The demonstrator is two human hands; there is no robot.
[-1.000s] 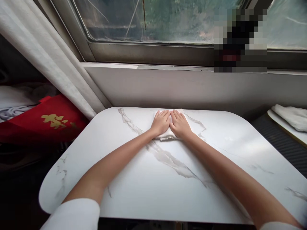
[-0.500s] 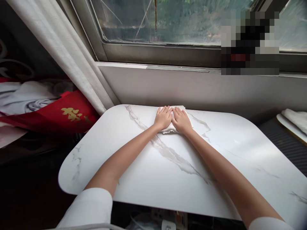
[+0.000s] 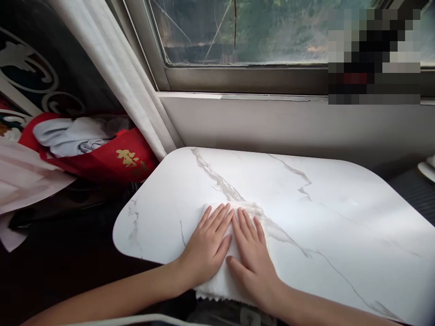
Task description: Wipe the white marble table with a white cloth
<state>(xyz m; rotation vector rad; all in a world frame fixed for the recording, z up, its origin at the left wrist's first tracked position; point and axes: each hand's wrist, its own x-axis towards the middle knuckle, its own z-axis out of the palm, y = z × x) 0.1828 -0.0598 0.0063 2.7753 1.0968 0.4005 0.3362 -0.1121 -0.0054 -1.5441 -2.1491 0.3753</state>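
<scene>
A white cloth [image 3: 234, 276] lies flat on the white, marble-patterned table [image 3: 326, 226], close to its front edge, with its scalloped lower end hanging over that edge. My left hand [image 3: 209, 242] rests palm down on the cloth, fingers stretched out. Beside it my right hand [image 3: 253, 253] presses on the same cloth, its fingers also extended and slightly spread. The fingertips of the two hands nearly meet, and the thumbs point towards each other. Both palms are hidden from view.
A red bag [image 3: 112, 160] with gold lettering holds grey-white fabric [image 3: 81, 133], left of the table. A pale curtain [image 3: 115, 68] hangs there. Behind the table are a wall [image 3: 251, 124] and a window [image 3: 272, 31]. Dark ribbed seating [image 3: 414, 190] stands at the right.
Both hands have drawn the cloth from the table's far edge by the wall to its near edge. The view has shifted left, showing more of the red bag and pink fabric.
</scene>
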